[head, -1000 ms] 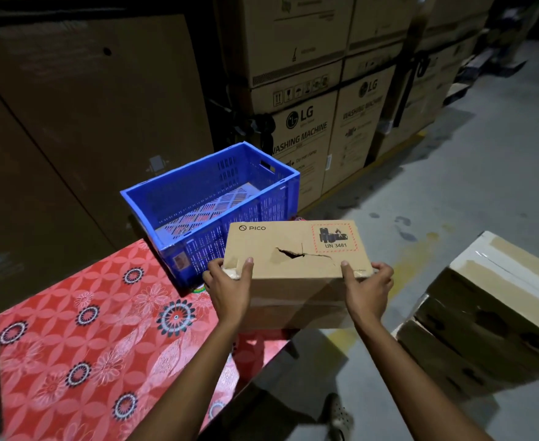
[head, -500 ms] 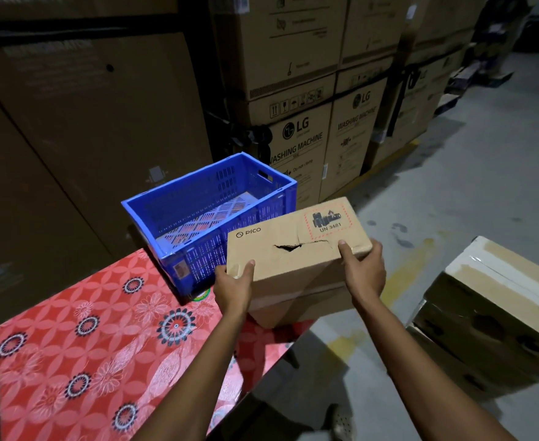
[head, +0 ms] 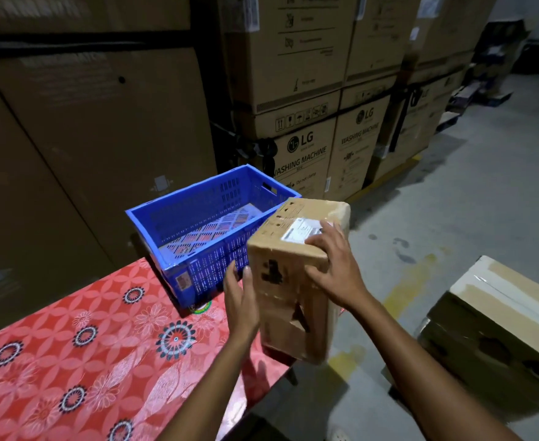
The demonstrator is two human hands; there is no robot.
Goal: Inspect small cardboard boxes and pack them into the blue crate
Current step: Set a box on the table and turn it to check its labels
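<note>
Stacked brown cartons printed with a washing-machine brand (head: 306, 148) fill the back of a dim warehouse, and grey concrete floor (head: 468, 202) runs off to the right. Nearer the camera stands a counter covered in a red cloth with a flower pattern (head: 87, 361). A blue slotted plastic crate (head: 204, 275) sits on the counter's far right corner, its long side angled away to the right and its slotted base showing.

A small brown cardboard box (head: 290, 300) is held in the air over the right edge of the counter, just in front of the crate's near right corner and outside it. Its long axis is close to upright. The box is tipped so that the upper end leans away towards the crate and the lower end comes towards the person. The upper face carries a white printed label (head: 300, 232). The face turned to the camera is scuffed and torn, with dark marks on it.

The left hand (head: 241, 297) lies flat against the box's left side, fingers straight and pointing up. The right hand (head: 335, 268) grips the upper near edge, with spread fingers over the top face reaching the label and the thumb down on the near face.

On the floor to the right lies a larger, worn cardboard carton with pale tape along its top (head: 510, 319).
</note>
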